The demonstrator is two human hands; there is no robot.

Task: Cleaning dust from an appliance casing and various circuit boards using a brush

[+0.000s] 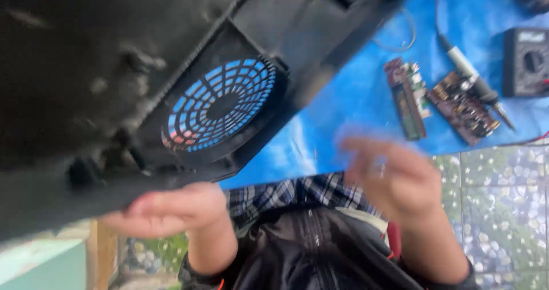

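Blue plastic sheet (354, 104) spreading over star-patterned floor tiles (503, 198), with a big black plastic housing (114, 67) being lifted above it.

Filling the upper left of the view, the housing showing a round web-like vent grille (222, 104) with the blue sheet visible through its slots. Gripping the housing's lower edge, below and left of the grille: the left hand (171, 209), fingers curled up against the plastic. Hovering apart from the housing, to the lower right of the grille: the right hand (389, 176), blurred, fingers loosely spread, holding nothing. Lying on the sheet well right of the grille: two bare circuit boards (409, 98) (463, 110), a soldering iron (474, 81) resting across the second board, and a black multimeter (527, 61) just beyond it.
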